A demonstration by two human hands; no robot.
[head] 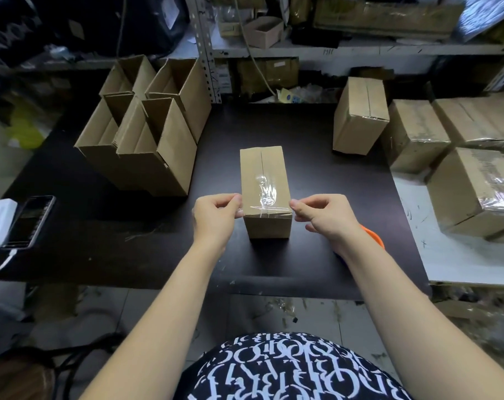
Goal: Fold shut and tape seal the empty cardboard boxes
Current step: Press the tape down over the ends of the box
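A dark table [129,255] carries everything, and a closed box [263,174] stands at its middle with its flaps folded shut. To the far left of that box is a cluster of open boxes [147,134] standing on end; to its right is a pile of taped boxes [475,192]. The left hand [216,212] is at the box's near left edge and the right hand [317,212] at its near right edge. Each has curled fingers pinching one end of a strip of clear tape [266,209] stretched across the box's near top edge. A phone [33,220] lies well left of the box.
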